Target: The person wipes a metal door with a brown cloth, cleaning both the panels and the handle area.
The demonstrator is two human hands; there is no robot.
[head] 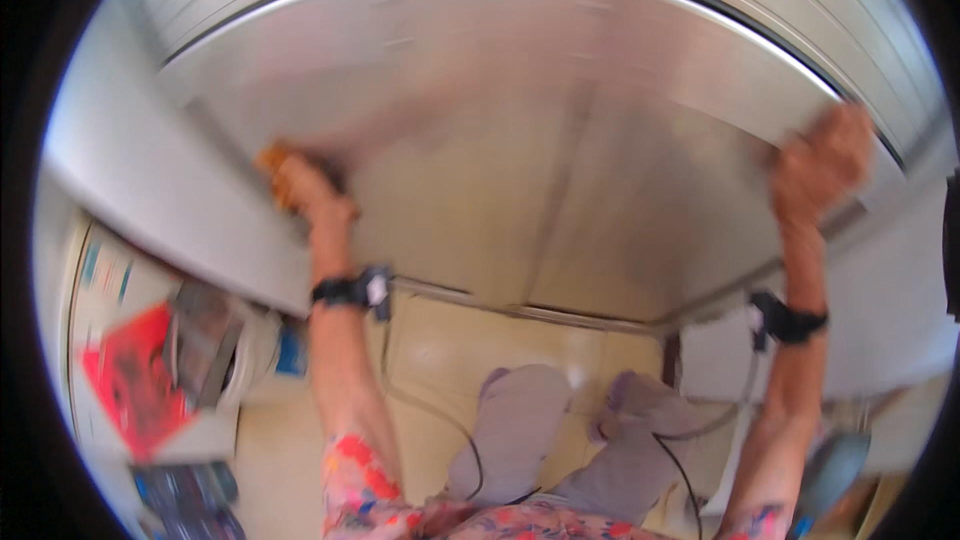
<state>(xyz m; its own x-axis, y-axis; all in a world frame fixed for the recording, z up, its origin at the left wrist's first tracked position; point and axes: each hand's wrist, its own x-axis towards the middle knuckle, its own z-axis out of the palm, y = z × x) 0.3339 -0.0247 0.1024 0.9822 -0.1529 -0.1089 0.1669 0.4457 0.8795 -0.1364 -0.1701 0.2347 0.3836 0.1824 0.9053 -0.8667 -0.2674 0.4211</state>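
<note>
My left hand (311, 184) is closed around an orange-yellow sponge or cloth (274, 172), at the left side of a shiny grey panel (465, 202). The panel has a seam down its middle and reflects the floor and my arms. Off to the right, my right hand (823, 157) is raised by the panel's right edge, under a bright metal rim. Motion blurs its fingers, so whether it grips anything is unclear. Each wrist wears a black strap with a small device, the left strap (341, 291) and the right strap (802, 322), with cables running down.
White side walls flank the panel on the left (172, 195) and right (885, 300). At lower left, a red packet (139, 382) and a grey container (202, 345) rest on a white surface. My legs (517, 427) stand on beige tiles. A grey-blue object (836, 469) is at lower right.
</note>
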